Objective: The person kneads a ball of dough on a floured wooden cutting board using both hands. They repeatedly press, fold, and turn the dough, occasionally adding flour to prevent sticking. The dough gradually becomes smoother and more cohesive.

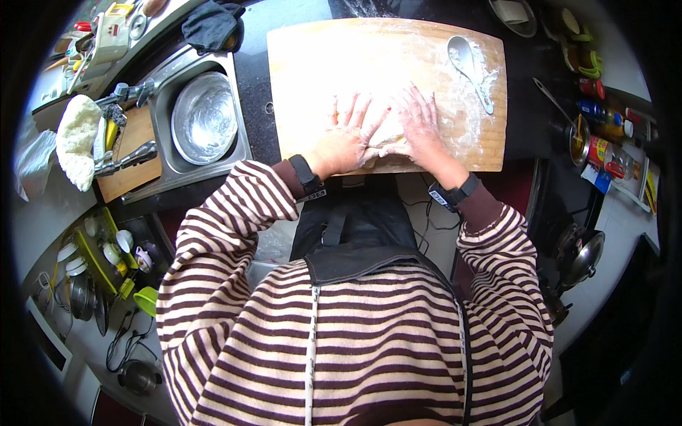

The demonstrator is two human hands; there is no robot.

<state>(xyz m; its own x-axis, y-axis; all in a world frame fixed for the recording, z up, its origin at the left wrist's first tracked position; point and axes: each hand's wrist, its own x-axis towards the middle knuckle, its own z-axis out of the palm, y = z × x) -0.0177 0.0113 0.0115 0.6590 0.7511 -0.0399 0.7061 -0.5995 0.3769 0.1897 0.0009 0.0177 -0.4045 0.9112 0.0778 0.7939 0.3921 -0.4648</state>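
Near the front edge of a floured wooden board (303,69), both my hands press on a pale mass of dough (388,133). My left hand (349,133) lies on its left side, palm down, fingers spread and dusted with flour. From the right, my right hand (418,122) rests on the dough, its fingers pointing away from me and its thumb close to the left thumb. Bright glare washes out the board around the left fingers and hides the dough's far outline. A white spoon (469,69) holding some flour lies on the board's right part, amid scattered flour.
Left of the board, a metal bowl (205,118) sits in a steel sink (242,136). A dark cloth (210,26) lies behind the sink. At the right stand a small metal pan (579,141) with a utensil in it and several bottles (599,114). A metal dish (514,16) is at the back right.
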